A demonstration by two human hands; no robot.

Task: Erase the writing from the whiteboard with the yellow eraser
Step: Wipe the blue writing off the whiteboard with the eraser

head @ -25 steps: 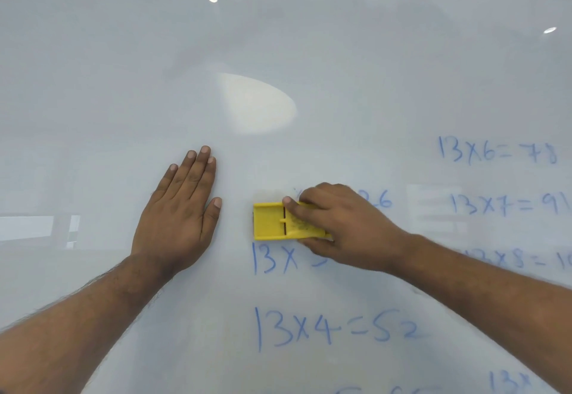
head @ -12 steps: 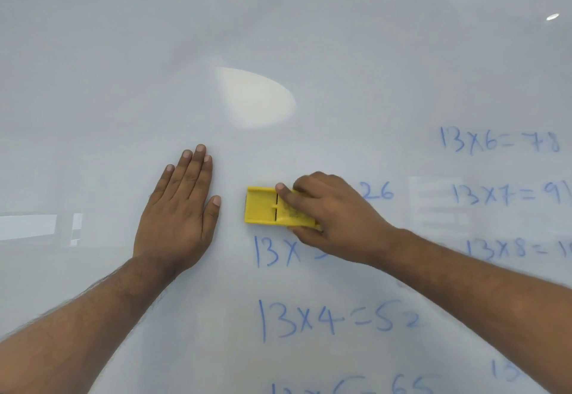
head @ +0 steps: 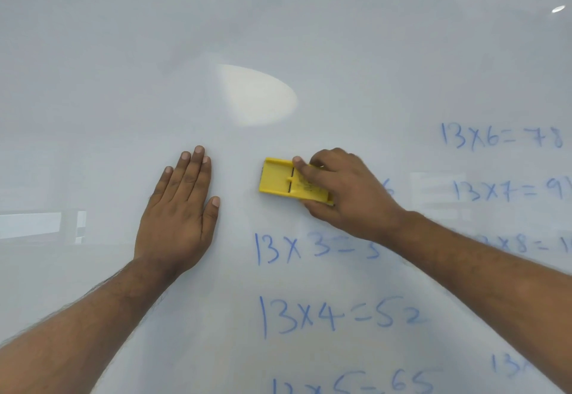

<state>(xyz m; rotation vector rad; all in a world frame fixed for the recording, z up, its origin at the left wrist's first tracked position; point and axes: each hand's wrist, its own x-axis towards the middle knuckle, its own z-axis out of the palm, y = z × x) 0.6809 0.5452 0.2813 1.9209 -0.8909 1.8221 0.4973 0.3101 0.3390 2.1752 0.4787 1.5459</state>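
Note:
A whiteboard (head: 278, 37) fills the view. Blue multiplication lines are written on it: "13x3=" (head: 312, 248) and "13x4=52" (head: 340, 316) at centre, "13x6=78" (head: 501, 139) and "13x7=9" (head: 507, 190) at the right. My right hand (head: 346, 192) grips the yellow eraser (head: 278, 180) and holds it flat on the board just above the "13x3" line; only a trace of a digit shows right of the hand. My left hand (head: 179, 208) rests flat on the board, fingers straight, left of the eraser.
More blue writing runs along the bottom edge (head: 356, 384) and at the lower right (head: 507, 365). A bright oval light reflection (head: 257, 96) lies above the hands. The board's upper and left areas carry no writing.
My right hand has slid the eraser up and a little left, uncovering the "13x3=" line below it. The "26" to its right is now mostly gone or hidden. My left hand has stayed put.

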